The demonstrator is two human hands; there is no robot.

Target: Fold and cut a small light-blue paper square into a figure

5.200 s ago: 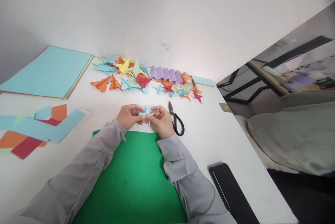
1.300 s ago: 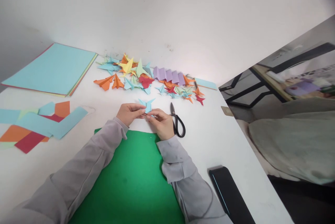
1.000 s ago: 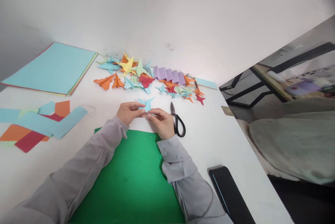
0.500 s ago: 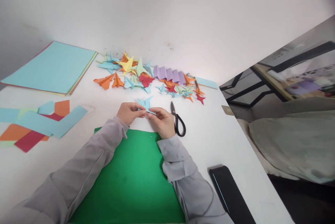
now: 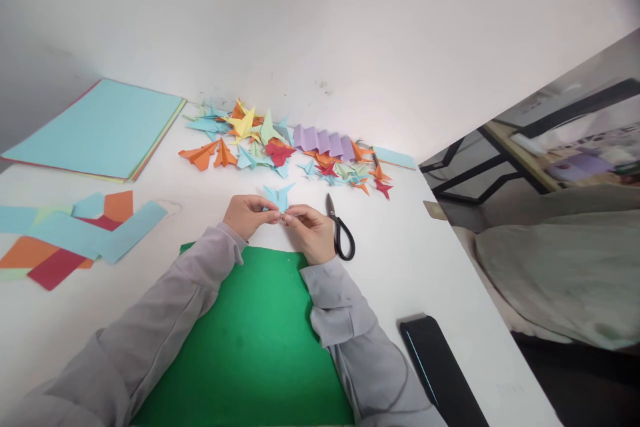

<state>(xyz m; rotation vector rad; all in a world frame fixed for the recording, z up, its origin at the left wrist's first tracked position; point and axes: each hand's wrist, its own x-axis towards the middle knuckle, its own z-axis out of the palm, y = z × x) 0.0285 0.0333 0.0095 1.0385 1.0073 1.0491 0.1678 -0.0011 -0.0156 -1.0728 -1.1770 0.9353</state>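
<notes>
A small light-blue folded paper butterfly (image 5: 278, 196) is held upright between my two hands, its pointed wings spread toward the wall. My left hand (image 5: 250, 215) pinches its lower left side with thumb and forefinger. From the other side, my right hand (image 5: 311, 230) grips the lower right, also between thumb and finger. The fingertips hide the bottom of the fold. Just right of my right hand lie black-handled scissors (image 5: 341, 227), blades pointing away. Below both wrists a green mat (image 5: 250, 340) covers the near part of the table.
Many folded paper shapes (image 5: 245, 124) are heaped along the wall, with a purple pleated strip (image 5: 323, 142) among them. Large coloured sheets (image 5: 100, 127) are stacked at left. Cut paper strips (image 5: 75, 234) lie nearer. A black phone (image 5: 440, 367) rests near the table's right edge.
The blue paper butterfly has turned slightly, its wings now more evenly spread and a little further right. My right fingers have shifted slightly on it; my left hand is nearly unmoved.
</notes>
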